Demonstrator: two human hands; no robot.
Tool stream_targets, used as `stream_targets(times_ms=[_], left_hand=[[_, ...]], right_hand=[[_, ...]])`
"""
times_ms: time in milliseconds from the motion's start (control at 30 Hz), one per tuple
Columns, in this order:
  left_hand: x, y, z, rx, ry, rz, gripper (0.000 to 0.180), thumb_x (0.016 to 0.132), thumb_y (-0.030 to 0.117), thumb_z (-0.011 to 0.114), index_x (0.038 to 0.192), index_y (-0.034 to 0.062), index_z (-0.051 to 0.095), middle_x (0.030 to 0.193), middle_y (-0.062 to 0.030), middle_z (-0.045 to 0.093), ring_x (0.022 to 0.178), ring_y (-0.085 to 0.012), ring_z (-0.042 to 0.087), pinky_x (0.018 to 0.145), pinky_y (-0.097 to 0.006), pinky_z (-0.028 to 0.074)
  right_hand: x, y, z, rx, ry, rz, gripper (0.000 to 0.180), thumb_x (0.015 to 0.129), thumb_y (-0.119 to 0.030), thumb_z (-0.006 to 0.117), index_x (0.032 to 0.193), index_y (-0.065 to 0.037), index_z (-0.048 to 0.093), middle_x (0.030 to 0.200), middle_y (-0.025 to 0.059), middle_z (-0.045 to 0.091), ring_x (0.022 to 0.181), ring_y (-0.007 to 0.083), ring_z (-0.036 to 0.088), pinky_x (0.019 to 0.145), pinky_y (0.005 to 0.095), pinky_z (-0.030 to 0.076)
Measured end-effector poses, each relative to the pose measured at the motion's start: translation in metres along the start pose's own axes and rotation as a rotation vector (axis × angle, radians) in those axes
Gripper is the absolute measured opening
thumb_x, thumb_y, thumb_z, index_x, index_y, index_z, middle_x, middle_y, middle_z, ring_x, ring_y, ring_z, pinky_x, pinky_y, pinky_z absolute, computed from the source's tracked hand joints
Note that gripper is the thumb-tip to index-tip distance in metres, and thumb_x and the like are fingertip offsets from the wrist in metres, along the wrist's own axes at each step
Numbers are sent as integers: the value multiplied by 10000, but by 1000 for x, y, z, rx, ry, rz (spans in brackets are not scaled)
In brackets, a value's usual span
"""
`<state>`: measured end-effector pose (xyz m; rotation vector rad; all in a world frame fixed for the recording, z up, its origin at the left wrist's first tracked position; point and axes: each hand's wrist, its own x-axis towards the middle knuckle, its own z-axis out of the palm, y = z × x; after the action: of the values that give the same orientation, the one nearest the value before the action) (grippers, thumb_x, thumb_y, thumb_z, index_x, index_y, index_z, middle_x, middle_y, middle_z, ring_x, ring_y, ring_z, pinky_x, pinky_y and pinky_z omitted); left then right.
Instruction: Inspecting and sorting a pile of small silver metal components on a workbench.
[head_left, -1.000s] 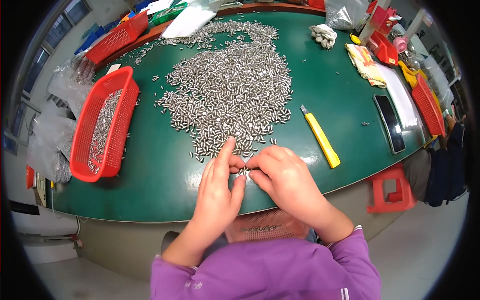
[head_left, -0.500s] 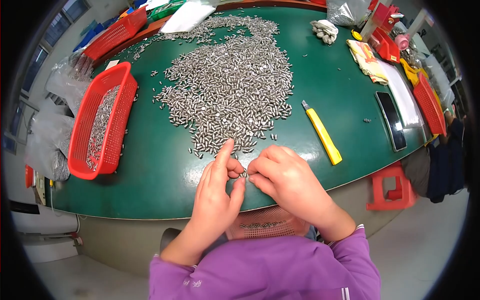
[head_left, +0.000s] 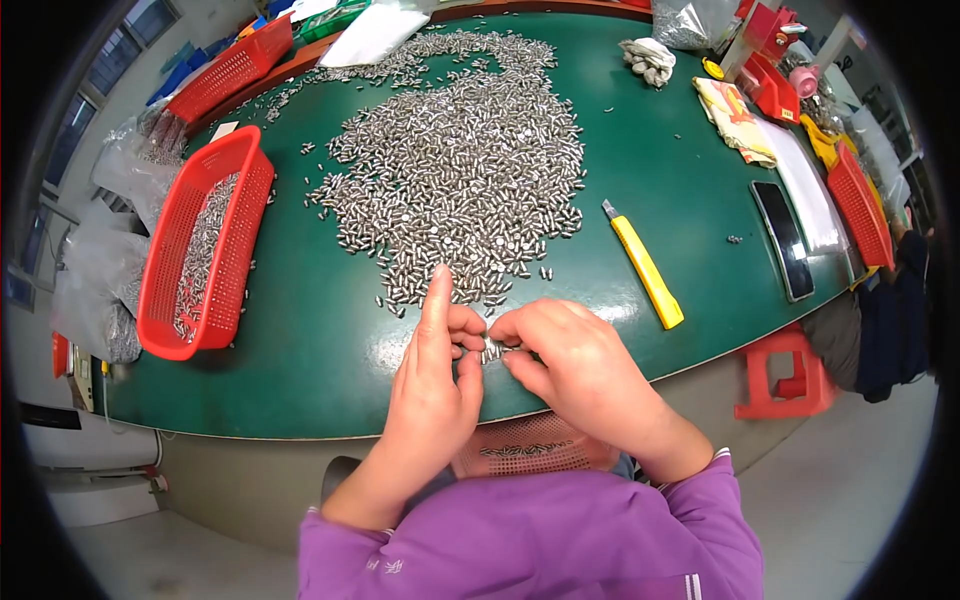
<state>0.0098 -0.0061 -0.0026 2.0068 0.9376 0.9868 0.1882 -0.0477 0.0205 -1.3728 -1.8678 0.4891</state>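
Near the table's front edge my two hands face each other around a small cluster of shiny metal pellet-like parts. My left hand has its index finger stretched forward, the other fingers bent and the thumb apart from them. My right hand curves in from the other side, its thumb and fingers apart at the cluster's right. Whether the fingertips touch the parts is hard to tell. Just beyond my hands spreads a large heap of the same small metal parts.
A red basket holding metal parts stands left. On the right lie a yellow utility knife, a phone and a folded cloth; a whitish glove lies farther back. A pinkish basket with parts sits below the table edge.
My right hand's thumb and fingers have spread apart, and more of the metal parts show between my hands. My left index fingertip has shifted slightly left and forward.
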Motion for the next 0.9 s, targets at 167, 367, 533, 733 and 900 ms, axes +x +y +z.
stream_targets(times_ms=[167, 367, 533, 733, 900], left_hand=[[-2, -2, 0, 103, 38, 60, 859, 840, -167, 588, 1601, -3, 225, 1039, -128, 624, 861, -240, 620, 795, -364, 536], [-6, 5, -6, 51, -43, 32, 829, 851, -161, 583, 1588, -39, 222, 1005, -127, 641, 863, -235, 624, 798, -356, 535], [-6, 4, -8, 28, -45, 24, 836, 849, -159, 584, 1589, -40, 214, 1003, -125, 643, 856, -231, 628, 798, -352, 535], [-7, 2, -8, 42, -50, 35, 832, 867, -155, 585, 1592, -26, 199, 1011, -105, 663, 860, -163, 616, 815, -286, 520], [-8, 4, -9, 64, -60, 11, 854, 853, -155, 597, 1594, -23, 194, 1017, -99, 660, 875, -165, 615, 838, -297, 515]], right_hand=[[-2, -1, -3, 0, 7, 20, 257, 800, -8, 724, 1045, -54, 663, 986, 84, 685, 918, 300, 662, 842, 418, 522], [-2, 0, 0, -34, 30, 27, 222, 816, -30, 721, 1033, -57, 684, 925, 85, 695, 862, 303, 669, 796, 426, 532], [0, -1, 0, -36, 35, 23, 194, 818, -38, 722, 1008, -61, 692, 900, 86, 697, 834, 306, 669, 783, 422, 533], [-1, -2, -1, -77, 20, 31, 166, 817, -36, 724, 977, -65, 696, 901, 86, 681, 849, 310, 662, 783, 420, 530], [0, -4, -8, -116, -45, 37, 173, 809, 7, 708, 962, -72, 690, 941, 81, 660, 890, 310, 650, 796, 419, 523]])
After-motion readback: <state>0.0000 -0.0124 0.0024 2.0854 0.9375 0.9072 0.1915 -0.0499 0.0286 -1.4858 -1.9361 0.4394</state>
